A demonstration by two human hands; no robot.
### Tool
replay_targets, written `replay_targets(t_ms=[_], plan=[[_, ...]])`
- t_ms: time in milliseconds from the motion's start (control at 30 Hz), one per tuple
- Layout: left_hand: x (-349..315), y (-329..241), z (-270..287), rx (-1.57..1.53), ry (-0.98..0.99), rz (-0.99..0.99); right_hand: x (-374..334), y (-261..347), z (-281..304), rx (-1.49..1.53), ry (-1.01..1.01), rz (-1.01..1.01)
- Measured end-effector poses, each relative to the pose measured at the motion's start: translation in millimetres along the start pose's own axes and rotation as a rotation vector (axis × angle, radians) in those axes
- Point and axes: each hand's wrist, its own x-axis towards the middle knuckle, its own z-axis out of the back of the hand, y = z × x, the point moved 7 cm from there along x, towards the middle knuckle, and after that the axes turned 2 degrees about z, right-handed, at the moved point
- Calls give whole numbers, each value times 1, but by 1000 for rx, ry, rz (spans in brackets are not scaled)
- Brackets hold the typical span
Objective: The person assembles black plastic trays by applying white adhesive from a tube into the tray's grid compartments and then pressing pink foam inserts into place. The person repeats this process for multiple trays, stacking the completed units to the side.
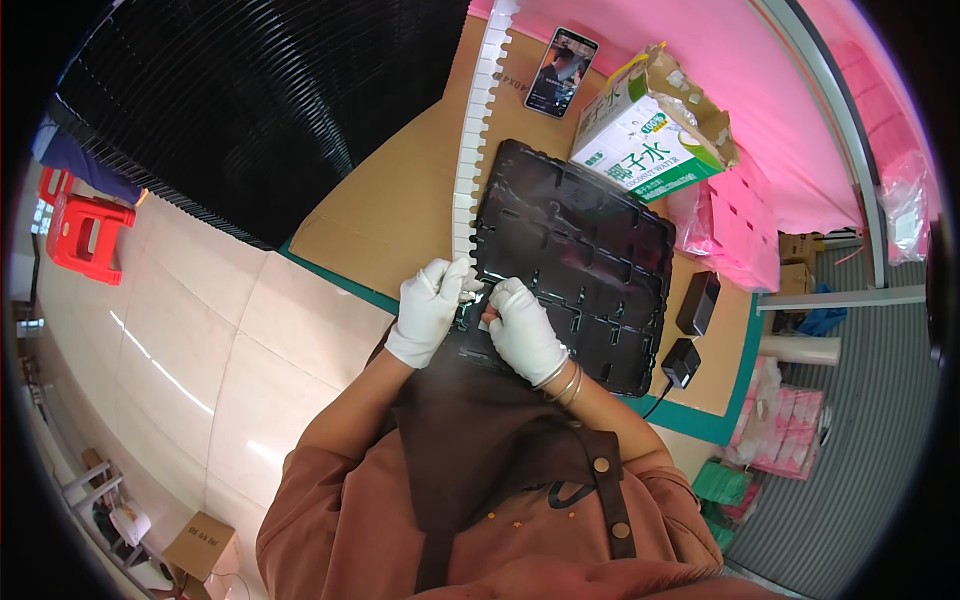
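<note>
Brown cardboard lies on one green-edged table, and on it I count one black tray. From the tray's centre, one white toothed strip runs between eleven and nine o'clock; one phone sits at twelve, one carton at one, two black boxes near four. Both hands wear white gloves: my left hand gathers its fingertips together at the strip's near end, my right hand curls inward at seven o'clock; I cannot tell whether either clamps anything.

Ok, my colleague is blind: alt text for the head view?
White-gloved left hand and right hand are close together at a black tray, by the end of a white notched strip; beyond are a phone and carton.
</note>
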Motion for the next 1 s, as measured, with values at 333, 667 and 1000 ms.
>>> replay_targets(t_ms=[333,667,1000], plan=[[-1,-2,-1,-12,-8,3,-8,-11,-10,193,102,131],[-1,-6,2,54,-27,-44,3,4,0,167,23,-89],[-1,-5,1,12,-28,-58,-7,2,-2,203,154,135]])
